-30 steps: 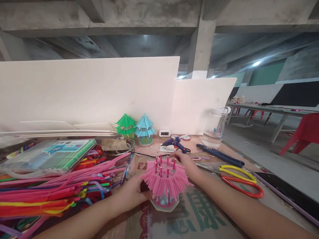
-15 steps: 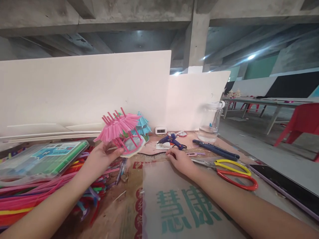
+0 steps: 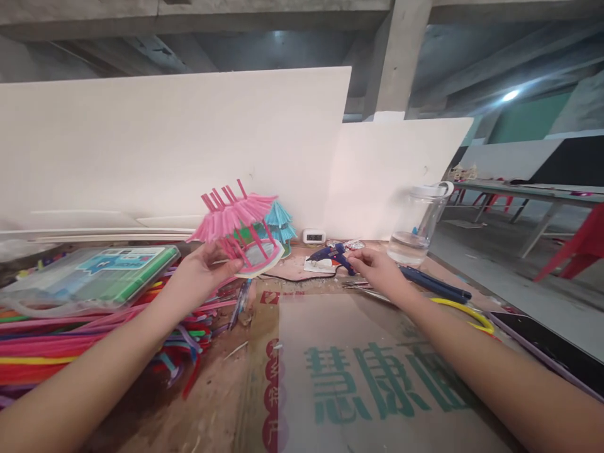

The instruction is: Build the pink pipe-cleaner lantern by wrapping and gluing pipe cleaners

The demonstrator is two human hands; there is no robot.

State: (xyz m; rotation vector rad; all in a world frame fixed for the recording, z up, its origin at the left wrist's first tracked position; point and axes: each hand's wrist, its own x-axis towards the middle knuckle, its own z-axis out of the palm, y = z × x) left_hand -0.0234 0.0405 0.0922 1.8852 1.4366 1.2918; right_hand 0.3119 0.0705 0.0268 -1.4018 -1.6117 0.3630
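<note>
My left hand (image 3: pixel 205 272) is closed on the base edge of a small pavilion model (image 3: pixel 236 217), with fuzzy pink pipe-cleaner roof strips, thin red posts and a pale oval floor. The model is held tilted above the table. At the rear of a blue hot glue gun (image 3: pixel 330 253), the thumb and fingers of my right hand (image 3: pixel 375 269) come together around its handle end. The gun rests on the table with its nozzle to the left; my fingers hide part of the handle. Behind the pink model stands a blue tiered one (image 3: pixel 280 223).
Pipe cleaners (image 3: pixel 117 340) and a clear plastic case (image 3: pixel 94 280) fill the left. A printed plastic sheet (image 3: pixel 349 377) lies in front. To the right are blue pliers (image 3: pixel 436 286), yellow-handled scissors (image 3: pixel 465 309), a phone (image 3: pixel 547 346) and a water jug (image 3: pixel 415 223). A small clock (image 3: pixel 314 236) stands behind.
My right hand has moved right and away from me to the glue gun's handle. My left hand still holds the pink model. The view has turned slightly.
</note>
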